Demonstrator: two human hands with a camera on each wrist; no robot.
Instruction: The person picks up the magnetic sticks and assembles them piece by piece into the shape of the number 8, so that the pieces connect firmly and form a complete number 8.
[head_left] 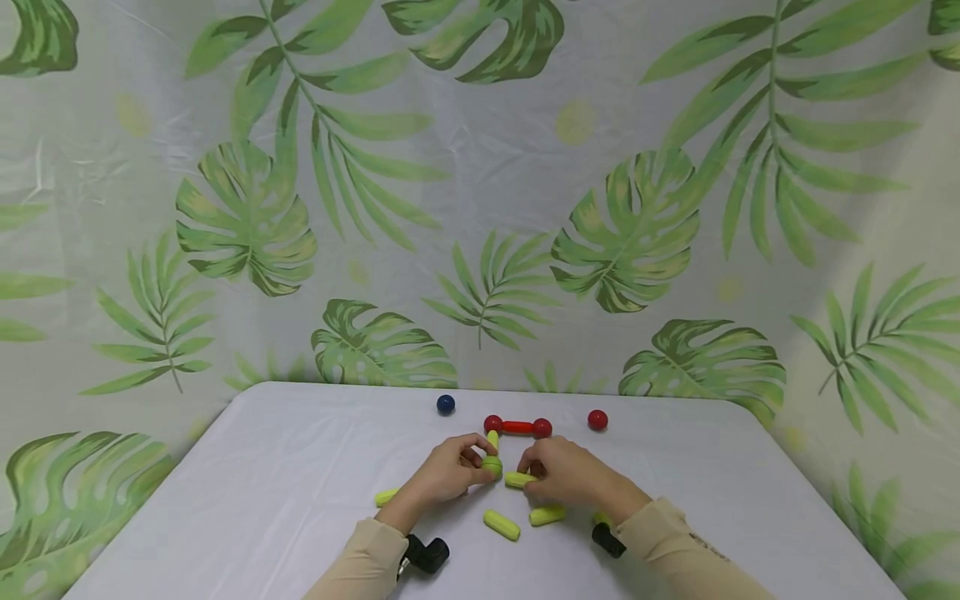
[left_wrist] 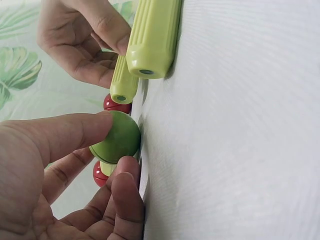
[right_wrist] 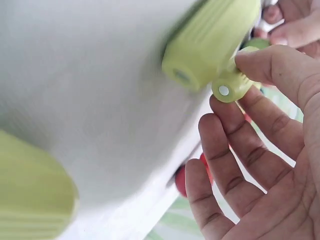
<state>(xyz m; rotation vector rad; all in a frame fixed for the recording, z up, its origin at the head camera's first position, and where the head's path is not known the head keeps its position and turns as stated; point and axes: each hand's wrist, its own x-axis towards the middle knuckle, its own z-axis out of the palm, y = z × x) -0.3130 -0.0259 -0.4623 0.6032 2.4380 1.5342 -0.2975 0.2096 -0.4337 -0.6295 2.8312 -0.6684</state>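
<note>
My left hand (head_left: 450, 471) holds a green ball (left_wrist: 118, 137) between thumb and fingers, close over the white table. A yellow-green rod (head_left: 492, 442) runs from that ball back to a red ball (head_left: 492, 424). From there a red rod (head_left: 517, 427) leads to a second red ball (head_left: 542, 427). My right hand (head_left: 566, 475) pinches another yellow-green rod (head_left: 517, 480) by thumb and fingertips, just right of the green ball. A small round metal disc shows in this rod's end in the right wrist view.
Loose yellow-green rods (head_left: 502, 525) lie in front of and beside the hands, one rod (head_left: 547, 516) just below the right hand. A dark blue ball (head_left: 446, 405) and a separate red ball (head_left: 597, 419) sit near the table's (head_left: 300, 450) back edge, before a leaf-patterned curtain (head_left: 495, 167).
</note>
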